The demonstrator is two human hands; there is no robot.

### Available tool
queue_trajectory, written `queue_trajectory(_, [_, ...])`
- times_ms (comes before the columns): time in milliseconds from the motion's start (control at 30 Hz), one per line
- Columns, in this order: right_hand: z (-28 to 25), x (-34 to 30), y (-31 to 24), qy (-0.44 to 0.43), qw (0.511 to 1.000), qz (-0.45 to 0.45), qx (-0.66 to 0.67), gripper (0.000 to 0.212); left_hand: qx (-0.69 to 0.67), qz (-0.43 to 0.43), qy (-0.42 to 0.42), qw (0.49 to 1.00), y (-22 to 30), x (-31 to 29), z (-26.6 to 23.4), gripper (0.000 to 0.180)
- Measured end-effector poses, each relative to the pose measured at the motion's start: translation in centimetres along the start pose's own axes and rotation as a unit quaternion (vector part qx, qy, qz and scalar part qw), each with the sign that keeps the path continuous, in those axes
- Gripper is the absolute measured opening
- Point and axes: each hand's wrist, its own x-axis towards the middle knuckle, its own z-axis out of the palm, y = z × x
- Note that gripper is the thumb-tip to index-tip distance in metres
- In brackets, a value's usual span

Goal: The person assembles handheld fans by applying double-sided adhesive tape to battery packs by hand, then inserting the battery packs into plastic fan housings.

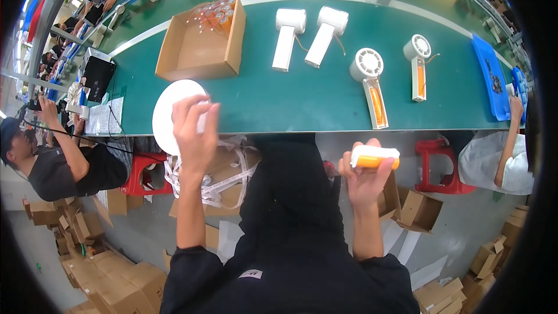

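My right hand [366,177], in front of the table edge, grips an orange cylindrical battery [378,163] with a white strip along its upper side. Fingers and thumb close round its ends. My left hand [195,131] is raised over a large white disc-like roll [168,110] at the table's front edge. Its fingers are loosely bent and apart from the thumb, slightly blurred, with nothing visible held. Two white handheld fans with opened handles, the nearer fan [371,90] and the farther fan [418,61], lie at the right with orange batteries inside.
A cardboard box [197,52] holds several orange batteries in its far corner. Two closed white fans [288,38] lie beyond the middle of the green table [261,102]. A blue tray [491,78] sits at the right. White strip backing [241,180] hangs below my left hand. Co-workers sit on both sides.
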Motion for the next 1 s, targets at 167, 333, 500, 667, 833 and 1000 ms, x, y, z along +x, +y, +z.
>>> queue_trajectory(167, [-0.6, -1.9, -0.7, 0.05, 0.977, -0.021, -0.207, 0.061, -0.082, 0.174, -0.084, 0.978, 2.6, 8.7, 6.4, 0.033])
queue_trajectory(333, [-2.0, -3.6, -0.5, 0.026, 0.925, -0.076, -0.37, 0.052, 0.038, 0.216, -0.27, 0.938, 2.2, 16.8, 13.1, 0.09])
queue_trajectory(500, [-2.9, -5.6, -1.0, 0.034, 0.881, -0.047, -0.47, 0.04, 0.039, 0.122, -0.498, 0.858, 3.3, 20.3, 16.0, 0.093])
queue_trajectory(667, [-3.9, -6.2, -0.5, 0.079, 0.921, -0.013, -0.381, 0.038, 0.024, 0.183, -0.387, 0.903, 0.5, 19.0, 17.2, 0.071])
queue_trajectory(833, [-4.7, -5.5, -0.5, 0.141, 0.951, 0.016, -0.276, 0.037, -0.073, 0.069, -0.269, 0.958, 0.2, 15.4, 15.3, 0.055])
queue_trajectory(1000, [-4.9, -4.4, -0.1, 0.151, 0.943, 0.011, -0.296, 0.052, -0.278, -0.088, -0.105, 0.951, 2.0, 7.9, 14.0, 0.044])
